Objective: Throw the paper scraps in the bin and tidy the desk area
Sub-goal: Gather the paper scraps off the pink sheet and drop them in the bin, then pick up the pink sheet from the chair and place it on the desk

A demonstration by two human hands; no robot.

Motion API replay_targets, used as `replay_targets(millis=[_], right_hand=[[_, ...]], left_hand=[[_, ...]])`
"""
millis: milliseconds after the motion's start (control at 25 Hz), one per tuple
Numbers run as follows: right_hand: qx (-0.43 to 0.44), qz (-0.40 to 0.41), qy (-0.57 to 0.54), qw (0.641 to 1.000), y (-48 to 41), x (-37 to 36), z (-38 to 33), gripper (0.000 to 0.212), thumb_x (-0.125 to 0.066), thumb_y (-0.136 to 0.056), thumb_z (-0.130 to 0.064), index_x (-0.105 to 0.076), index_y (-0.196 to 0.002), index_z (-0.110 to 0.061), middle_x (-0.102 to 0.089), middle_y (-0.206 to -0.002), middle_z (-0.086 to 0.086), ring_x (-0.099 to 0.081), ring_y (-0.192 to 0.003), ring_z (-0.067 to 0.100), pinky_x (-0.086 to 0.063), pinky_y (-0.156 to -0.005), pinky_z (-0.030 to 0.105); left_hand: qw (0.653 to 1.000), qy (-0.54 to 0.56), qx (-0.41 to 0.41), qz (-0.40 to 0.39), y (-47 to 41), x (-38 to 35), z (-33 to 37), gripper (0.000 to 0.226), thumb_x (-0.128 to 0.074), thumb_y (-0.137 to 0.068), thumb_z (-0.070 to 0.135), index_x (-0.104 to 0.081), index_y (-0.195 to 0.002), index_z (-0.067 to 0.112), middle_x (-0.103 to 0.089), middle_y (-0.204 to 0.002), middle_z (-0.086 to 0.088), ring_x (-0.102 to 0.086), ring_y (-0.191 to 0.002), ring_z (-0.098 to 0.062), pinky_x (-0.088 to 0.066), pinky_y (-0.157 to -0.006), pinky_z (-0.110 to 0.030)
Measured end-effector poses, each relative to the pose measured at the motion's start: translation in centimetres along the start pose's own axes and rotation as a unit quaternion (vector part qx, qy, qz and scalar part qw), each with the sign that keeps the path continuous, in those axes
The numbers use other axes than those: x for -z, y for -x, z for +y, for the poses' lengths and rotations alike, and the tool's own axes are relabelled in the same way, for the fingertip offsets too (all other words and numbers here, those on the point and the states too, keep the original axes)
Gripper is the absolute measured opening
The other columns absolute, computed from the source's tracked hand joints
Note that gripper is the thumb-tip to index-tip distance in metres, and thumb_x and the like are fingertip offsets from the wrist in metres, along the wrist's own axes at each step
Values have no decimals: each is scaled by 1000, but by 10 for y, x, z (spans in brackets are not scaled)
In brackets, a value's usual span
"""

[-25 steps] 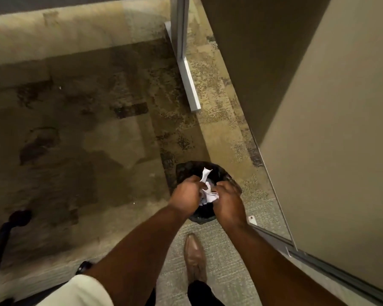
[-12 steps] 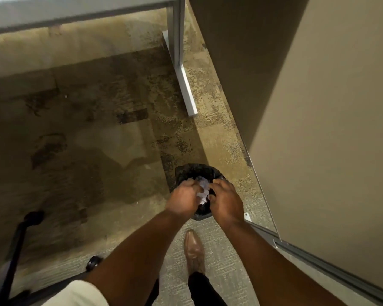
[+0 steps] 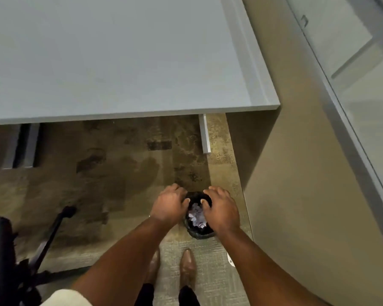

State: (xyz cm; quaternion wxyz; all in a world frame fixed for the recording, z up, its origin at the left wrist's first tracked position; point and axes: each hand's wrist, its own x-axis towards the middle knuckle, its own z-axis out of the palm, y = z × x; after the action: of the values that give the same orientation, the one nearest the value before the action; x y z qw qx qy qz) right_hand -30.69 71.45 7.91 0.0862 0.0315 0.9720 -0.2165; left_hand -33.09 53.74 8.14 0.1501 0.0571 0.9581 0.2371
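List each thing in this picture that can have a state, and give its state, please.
left hand: open, empty, above the bin
right hand: open, empty, above the bin
bin: upright on the floor, dark liner, holds paper
paper scraps: inside the bin
desk: top bare where visible
office chair: left of the person, partly in view

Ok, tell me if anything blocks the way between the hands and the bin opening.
Nothing visible does. The left hand and right hand hover over the rim of the bin, one on each side, and the paper scraps already lie inside the open top.
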Motion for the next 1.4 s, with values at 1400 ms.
replay_targets(millis=[1400], right_hand=[[382, -74, 51, 920, 57, -53, -506, 42, -68, -89, -43, -63, -128, -27, -59, -133, -6, -53, -123, 13, -48, -102, 36]], left_hand=[[901, 57, 311, 298, 285, 300, -313, 31, -60, -93, 36, -66, -119, 22, -63, -120, 4, -57, -109, -16, -49, -93, -35]])
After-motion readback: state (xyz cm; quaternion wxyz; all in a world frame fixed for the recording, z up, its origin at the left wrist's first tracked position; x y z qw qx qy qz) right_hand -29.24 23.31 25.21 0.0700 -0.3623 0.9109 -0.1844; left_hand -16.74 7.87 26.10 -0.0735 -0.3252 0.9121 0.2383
